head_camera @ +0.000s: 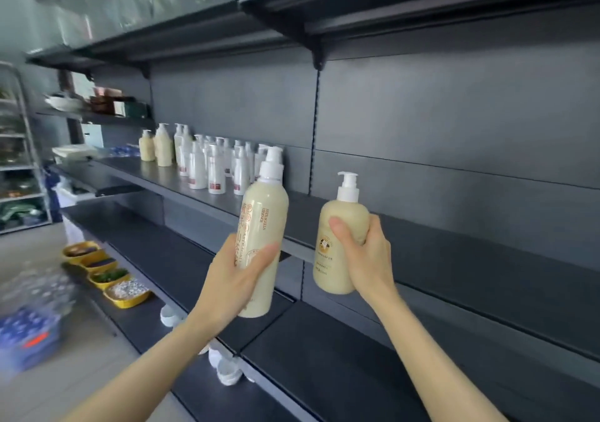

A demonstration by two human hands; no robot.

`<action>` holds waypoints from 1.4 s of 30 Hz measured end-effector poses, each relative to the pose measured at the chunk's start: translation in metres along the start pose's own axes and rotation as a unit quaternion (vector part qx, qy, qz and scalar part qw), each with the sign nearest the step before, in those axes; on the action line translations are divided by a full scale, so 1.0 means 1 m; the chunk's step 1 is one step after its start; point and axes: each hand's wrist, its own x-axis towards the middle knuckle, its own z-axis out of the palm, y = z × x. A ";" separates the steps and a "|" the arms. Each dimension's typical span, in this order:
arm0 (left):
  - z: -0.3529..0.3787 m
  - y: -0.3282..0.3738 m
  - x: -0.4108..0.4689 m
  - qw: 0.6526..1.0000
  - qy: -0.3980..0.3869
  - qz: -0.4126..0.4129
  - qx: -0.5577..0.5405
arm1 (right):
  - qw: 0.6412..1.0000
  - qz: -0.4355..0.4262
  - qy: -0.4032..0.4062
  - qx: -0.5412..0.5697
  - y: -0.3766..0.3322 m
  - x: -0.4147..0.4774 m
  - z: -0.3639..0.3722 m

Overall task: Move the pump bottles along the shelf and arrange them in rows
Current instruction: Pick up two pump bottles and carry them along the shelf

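My left hand (pixel 240 275) grips a tall cream pump bottle (pixel 264 223) with a white pump, held upright in the air in front of the dark shelf (pixel 454 253). My right hand (pixel 363 253) grips a shorter, rounder cream pump bottle (pixel 337 227) beside it, also off the shelf. Farther left on the same shelf stand several white pump bottles (pixel 214 168) in rows, and two cream pump bottles (pixel 156 147) at their far end.
A lower dark shelf (pixel 324 350) runs below my hands, with small white cups (pixel 227 369) at its front edge. Yellow trays (pixel 107 275) of small items line the lowest shelf at left. A blue crate (pixel 29 337) sits on the floor.
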 end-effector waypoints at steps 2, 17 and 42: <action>-0.042 -0.009 0.016 1.000 0.028 -0.001 0.013 | 1.000 -0.001 -0.023 -0.004 -0.007 0.005 0.049; -0.242 -0.116 0.173 0.992 0.112 -0.013 0.055 | 0.990 -0.043 -0.131 0.011 0.001 0.109 0.332; -0.484 -0.287 0.587 0.999 0.020 -0.042 -0.009 | 0.991 -0.046 -0.118 -0.046 0.057 0.374 0.716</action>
